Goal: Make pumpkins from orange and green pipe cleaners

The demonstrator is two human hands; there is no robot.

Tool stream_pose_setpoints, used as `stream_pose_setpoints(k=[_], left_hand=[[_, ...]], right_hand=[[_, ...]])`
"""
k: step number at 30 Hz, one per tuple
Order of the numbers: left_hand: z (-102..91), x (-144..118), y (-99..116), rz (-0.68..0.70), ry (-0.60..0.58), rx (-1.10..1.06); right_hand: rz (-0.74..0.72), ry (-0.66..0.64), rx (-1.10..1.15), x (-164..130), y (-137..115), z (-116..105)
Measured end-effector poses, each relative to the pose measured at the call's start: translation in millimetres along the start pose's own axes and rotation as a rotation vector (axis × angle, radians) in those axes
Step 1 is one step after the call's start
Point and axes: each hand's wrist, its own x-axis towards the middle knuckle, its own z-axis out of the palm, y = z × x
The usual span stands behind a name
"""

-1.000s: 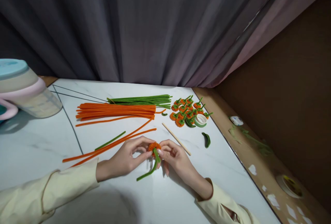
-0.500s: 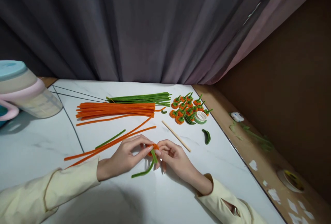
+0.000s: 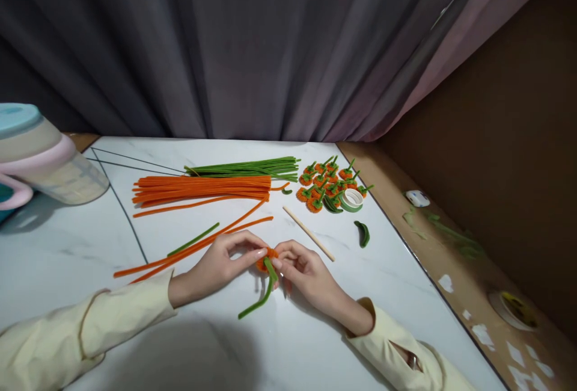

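My left hand [image 3: 220, 261] and right hand [image 3: 303, 270] meet low over the white table [image 3: 315, 343], fingertips of both pinched on a small orange coil [image 3: 265, 257]. A green stem [image 3: 261, 295] runs from the coil, between my hands, and curls down toward me onto the table. Just past my left hand lie loose orange strands [image 3: 193, 248] and one short green piece [image 3: 193, 239]. Beyond my right hand a wooden stick [image 3: 309, 233] lies aslant, with a green scrap [image 3: 362, 233] to its right. Farther back sit the orange bundle [image 3: 202, 189], the green bundle [image 3: 246, 168] behind it, and to the right a heap of finished pumpkins [image 3: 327, 183] beside a tape roll [image 3: 352, 199]. A jug [image 3: 40, 159] stands far left.
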Motion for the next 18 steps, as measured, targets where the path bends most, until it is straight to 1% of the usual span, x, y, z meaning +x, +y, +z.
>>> stream_pose_setpoints(k=[2, 4, 9, 11, 14, 16, 18], left_hand=[[2.6, -1.0, -1.9, 0.023, 0.081, 0.021], [4.4, -2.3, -2.9, 0.088, 0.125, 0.085], [4.6, -4.7, -2.1, 0.269, 0.133, 0.259], [4.7, -5.2, -2.2, 0.314, 0.148, 0.288], [5.4, -5.5, -2.7, 0.356, 0.211, 0.312], [5.4, -5.3, -2.6, 0.387, 0.201, 0.319], [5.0, -4.9, -2.2, 0.412, 0.161, 0.32]], right_hand=[[-0.014, 0.005, 0.006, 0.3, 0.2, 0.0], [-0.023, 0.004, 0.001, 0.0, 0.6, -0.1], [-0.046, -0.006, -0.03, -1.3, 1.8, -0.4], [-0.053, -0.008, -0.033, -1.2, 1.9, -0.6], [-0.055, -0.009, -0.035, -0.7, 1.7, -1.1], [-0.052, -0.007, -0.038, -0.7, 1.5, -1.1], [-0.051, -0.006, -0.038, -0.9, 1.6, -0.8]])
